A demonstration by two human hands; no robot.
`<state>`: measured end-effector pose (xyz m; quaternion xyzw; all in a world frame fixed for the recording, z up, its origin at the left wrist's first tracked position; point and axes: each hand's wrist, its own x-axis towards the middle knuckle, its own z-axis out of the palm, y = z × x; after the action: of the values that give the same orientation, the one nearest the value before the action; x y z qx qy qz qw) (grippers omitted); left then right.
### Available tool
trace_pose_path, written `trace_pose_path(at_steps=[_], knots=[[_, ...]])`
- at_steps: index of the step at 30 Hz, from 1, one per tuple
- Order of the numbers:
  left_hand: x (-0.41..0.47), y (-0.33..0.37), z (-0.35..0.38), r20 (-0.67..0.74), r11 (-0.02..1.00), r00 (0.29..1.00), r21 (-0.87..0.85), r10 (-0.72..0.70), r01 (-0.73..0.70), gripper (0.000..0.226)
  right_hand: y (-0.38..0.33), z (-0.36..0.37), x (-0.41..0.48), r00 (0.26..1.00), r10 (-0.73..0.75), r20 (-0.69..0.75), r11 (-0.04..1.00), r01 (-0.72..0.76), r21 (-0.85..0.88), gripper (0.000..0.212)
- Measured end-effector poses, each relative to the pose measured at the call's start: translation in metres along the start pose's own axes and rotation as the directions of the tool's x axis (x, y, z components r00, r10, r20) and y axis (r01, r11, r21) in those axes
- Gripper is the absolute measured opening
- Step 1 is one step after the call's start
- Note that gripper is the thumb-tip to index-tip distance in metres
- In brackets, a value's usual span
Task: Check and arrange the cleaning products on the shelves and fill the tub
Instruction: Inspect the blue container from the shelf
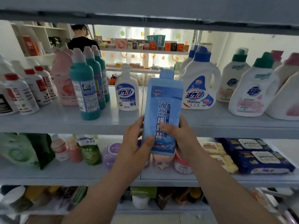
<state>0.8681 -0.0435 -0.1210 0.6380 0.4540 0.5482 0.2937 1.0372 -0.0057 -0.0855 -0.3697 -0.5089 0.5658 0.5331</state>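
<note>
On the middle shelf [48, 122], a gap of bare shelf lies open between a white hand-soap bottle [127, 94] and a blue-capped detergent jug [200, 84]. A blue bottle [163, 107], gripped by the left hand [135, 143] and right hand [178, 135], partly covers that gap. Teal bottles [84, 88] crowd the left; green-capped jugs [252, 92] pack the right.

We held both bare forearms extended forward; our left grip [137, 143] and right grip [179, 136] clasped the lower half of the blue bottle [163, 101] from opposite sides, thumbs laid across its front.
</note>
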Motion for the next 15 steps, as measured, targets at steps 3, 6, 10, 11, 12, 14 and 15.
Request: trace_pose_path(at_steps=[3,6,10,11,12,14,15], knots=[[-0.031,0.001,0.000,-0.018,1.000,1.000,-0.013,-0.021,0.021,0.061,0.016,0.007,-0.028,0.999,0.031,-0.006,0.999,-0.031,0.010,0.081],[-0.046,0.003,-0.002,0.017,0.993,0.994,0.046,-0.105,0.104,0.080,0.035,0.017,-0.049,0.995,0.057,-0.078,0.998,-0.060,-0.035,0.079],[-0.065,0.000,-0.007,-0.020,0.977,0.979,-0.078,-0.202,0.200,0.081,0.060,0.024,-0.081,0.995,-0.078,-0.062,0.981,0.066,-0.183,0.043],[-0.072,0.000,-0.010,-0.018,0.959,0.973,-0.174,-0.228,0.222,0.070,0.065,0.025,-0.088,0.996,-0.080,-0.036,0.984,0.073,-0.159,0.039],[-0.077,-0.001,-0.013,0.006,0.928,0.963,-0.268,-0.268,0.260,0.064,0.071,0.024,-0.090,0.999,-0.049,-0.025,0.993,0.046,-0.106,0.045],[-0.088,-0.003,-0.016,0.115,0.795,0.916,-0.463,-0.384,0.391,0.070,0.078,0.024,-0.090,0.997,0.071,-0.026,0.997,-0.070,0.035,0.067],[-0.094,-0.004,-0.016,0.190,0.697,0.878,-0.545,-0.440,0.467,0.077,0.078,0.026,-0.089,0.988,0.154,-0.012,0.984,-0.153,0.091,0.080]])
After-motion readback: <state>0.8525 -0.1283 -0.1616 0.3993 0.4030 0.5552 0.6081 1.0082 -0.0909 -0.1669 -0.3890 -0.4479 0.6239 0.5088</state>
